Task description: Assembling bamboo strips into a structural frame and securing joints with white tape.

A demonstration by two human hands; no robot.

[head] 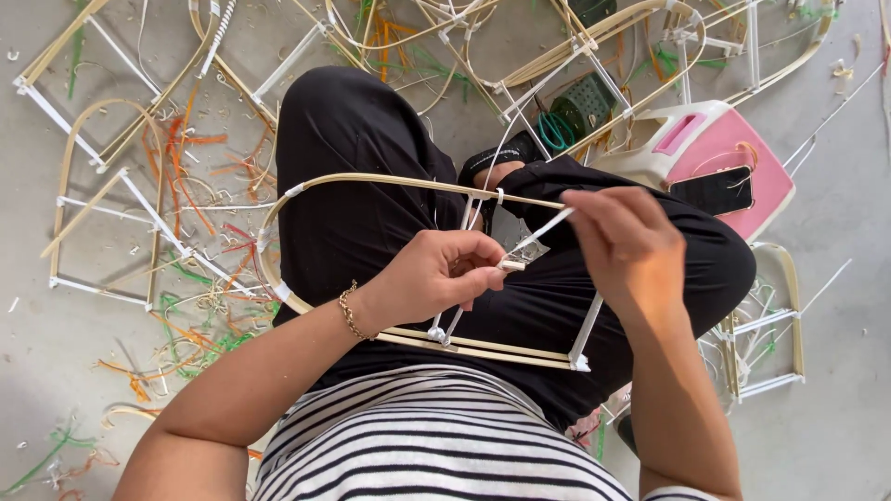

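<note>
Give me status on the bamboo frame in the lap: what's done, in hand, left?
Done: the curved bamboo frame is bent, with a white-wrapped strut tied at the right end and wrapped joints along the bottom rail. In hand: the left hand pinches a middle strut while the right hand pulls a white strip taut. Left: that binding looks unfinished. Similar frames lie on the floor.
</note>
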